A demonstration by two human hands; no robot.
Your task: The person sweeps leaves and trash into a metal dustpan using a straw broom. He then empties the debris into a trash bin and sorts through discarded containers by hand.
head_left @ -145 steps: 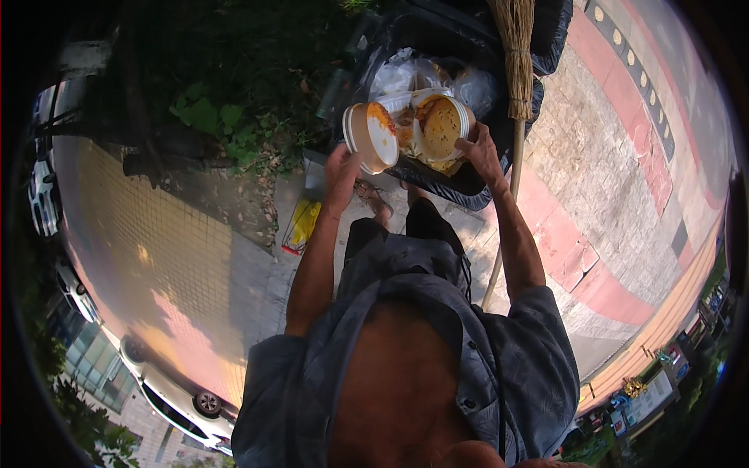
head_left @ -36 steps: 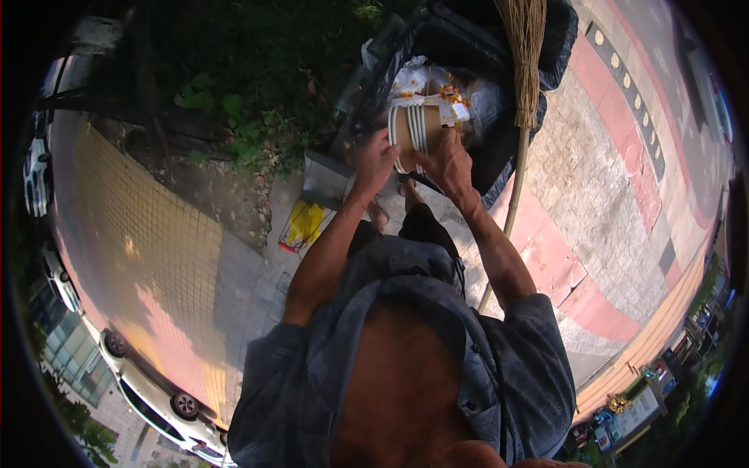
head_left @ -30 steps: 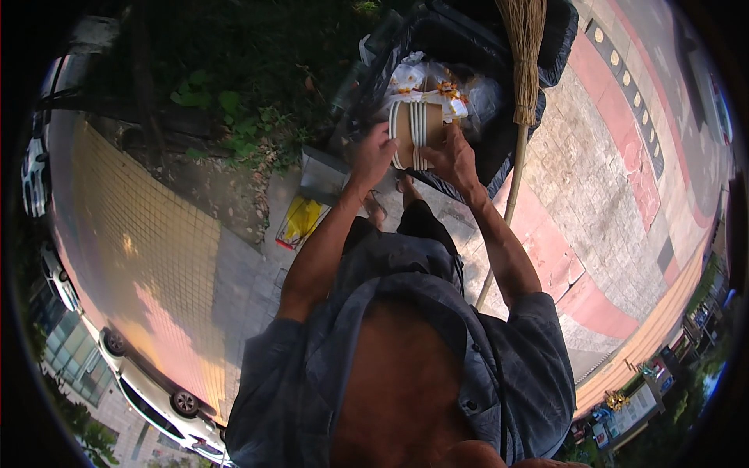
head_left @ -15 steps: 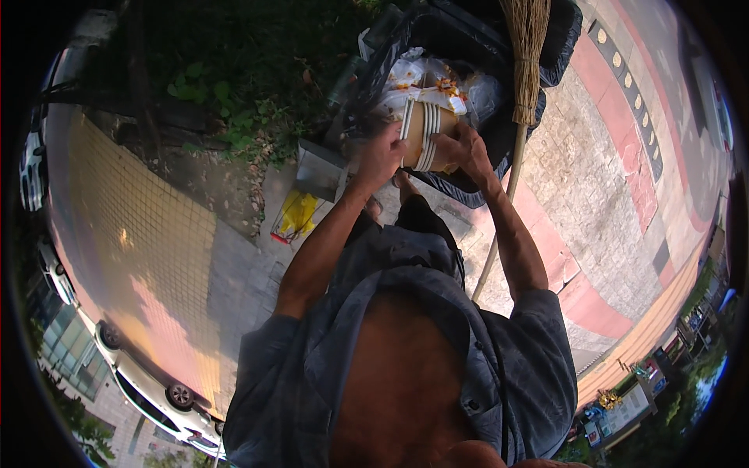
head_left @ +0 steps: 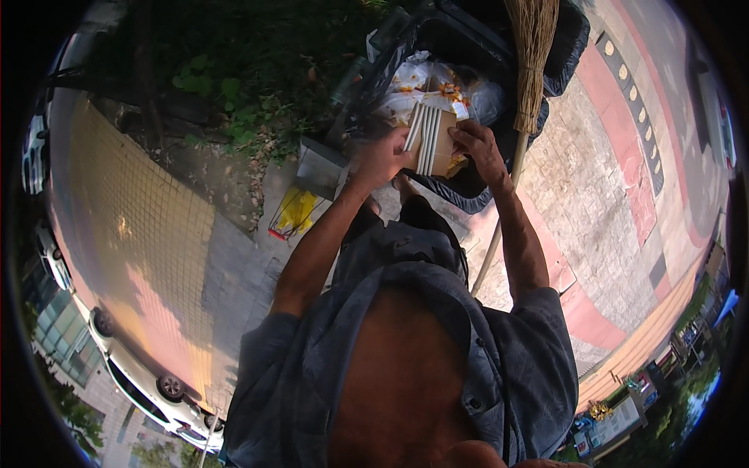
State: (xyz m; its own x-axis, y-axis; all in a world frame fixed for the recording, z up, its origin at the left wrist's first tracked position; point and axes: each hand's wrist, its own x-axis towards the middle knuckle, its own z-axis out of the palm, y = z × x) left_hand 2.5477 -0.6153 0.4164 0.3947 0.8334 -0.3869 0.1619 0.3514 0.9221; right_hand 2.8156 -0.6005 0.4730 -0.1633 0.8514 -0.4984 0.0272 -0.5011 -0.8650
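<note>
Here the left hand [head_left: 384,158] and right hand [head_left: 477,147] each clasp a side of stacked paper cups [head_left: 434,140] above the bin [head_left: 499,47]. A broom [head_left: 529,74] crowds the right edge; open pavement [head_left: 234,257] lies left.

Stacked containers [head_left: 431,140]: tan-brown card with white rims. Bin liner [head_left: 476,187]: black. Broom [head_left: 530,62]: straw-yellow bristles, pale handle. Dustpan [head_left: 318,168]: grey metal. Bag on ground [head_left: 295,212]: yellow. Shirt [head_left: 515,359]: grey-blue. Pavement [head_left: 616,140]: grey stone with red bands.

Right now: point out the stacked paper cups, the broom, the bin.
stacked paper cups [head_left: 434,142], head view, side of stack
broom [head_left: 532,54], head view, straw bristles
bin [head_left: 476,191], head view, near rim
</note>
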